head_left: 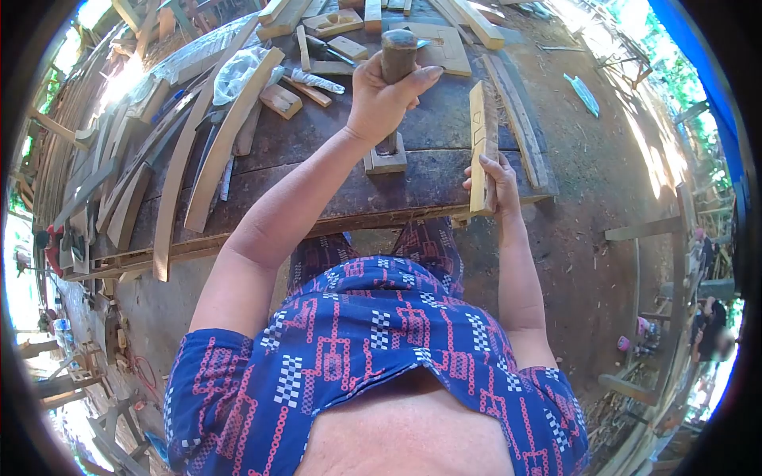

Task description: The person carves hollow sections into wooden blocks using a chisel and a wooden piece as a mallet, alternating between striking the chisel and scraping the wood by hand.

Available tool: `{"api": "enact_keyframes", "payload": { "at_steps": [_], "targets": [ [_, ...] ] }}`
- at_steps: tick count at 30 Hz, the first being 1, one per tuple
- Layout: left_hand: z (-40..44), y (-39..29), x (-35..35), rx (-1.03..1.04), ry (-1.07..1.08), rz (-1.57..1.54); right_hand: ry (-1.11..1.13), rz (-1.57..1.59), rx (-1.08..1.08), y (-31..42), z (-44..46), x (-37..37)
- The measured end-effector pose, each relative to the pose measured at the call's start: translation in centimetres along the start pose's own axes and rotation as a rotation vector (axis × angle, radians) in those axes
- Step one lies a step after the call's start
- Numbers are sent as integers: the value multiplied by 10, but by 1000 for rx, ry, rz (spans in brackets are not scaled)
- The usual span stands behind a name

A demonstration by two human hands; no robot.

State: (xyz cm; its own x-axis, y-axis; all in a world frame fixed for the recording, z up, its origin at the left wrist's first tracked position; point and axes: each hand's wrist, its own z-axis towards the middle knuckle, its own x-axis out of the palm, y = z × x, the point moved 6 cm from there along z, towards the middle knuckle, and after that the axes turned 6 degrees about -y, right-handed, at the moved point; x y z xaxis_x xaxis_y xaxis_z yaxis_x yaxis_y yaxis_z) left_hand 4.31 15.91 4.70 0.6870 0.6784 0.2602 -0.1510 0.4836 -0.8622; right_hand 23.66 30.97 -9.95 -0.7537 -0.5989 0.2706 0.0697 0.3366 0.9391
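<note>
The marked wooden piece (478, 143) looks stiff, fairly light and dry rather than slippery, and should be hard to break by hand; its near end seems a good place to take hold, and the right grip (500, 181) is grasping it there, with most of the length reaching out beyond the fingers. The dark tool (399, 51) seems denser and top-heavy, best held just under its blunt head, where the left grip (382, 103) is clenched around it. Below that grip, on the desk (436, 170), is a small wooden block (386, 164); whether the tool touches it I cannot tell. The marked piece is long, narrow and straight, its pale face drawn with dark lines, its other visible side browner. The tool's rounded top looks worn and greyish-brown.
</note>
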Motion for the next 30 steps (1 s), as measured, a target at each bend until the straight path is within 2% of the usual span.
{"api": "enact_keyframes", "payload": {
  "at_steps": [7, 16, 21, 23, 25, 27, 29, 30],
  "targets": [
    [-4, 0, 4, -20, 125, 32, -1, 13, 1, 1, 0, 0],
    [5, 3, 1, -126, 255, -135, -30, 4, -20, 1, -2, 2],
    [1, 0, 14, -118, 412, -89, -36, 7, -24, -1, 0, 2],
    [-2, -2, 15, -115, 405, -48, -52, 3, -17, 1, -3, 0],
    [-2, -6, 15, -99, 396, -1, -112, -226, -70, 20, -6, 5],
    [-5, -3, 15, -147, 386, -75, -41, -184, -204, 65, -27, 23],
    [-7, -4, 14, -166, 374, -43, -167, -323, -493, 130, -56, 40],
    [-9, -3, 15, -181, 378, -15, -154, -309, -619, 168, -80, 57]
  ]
}}
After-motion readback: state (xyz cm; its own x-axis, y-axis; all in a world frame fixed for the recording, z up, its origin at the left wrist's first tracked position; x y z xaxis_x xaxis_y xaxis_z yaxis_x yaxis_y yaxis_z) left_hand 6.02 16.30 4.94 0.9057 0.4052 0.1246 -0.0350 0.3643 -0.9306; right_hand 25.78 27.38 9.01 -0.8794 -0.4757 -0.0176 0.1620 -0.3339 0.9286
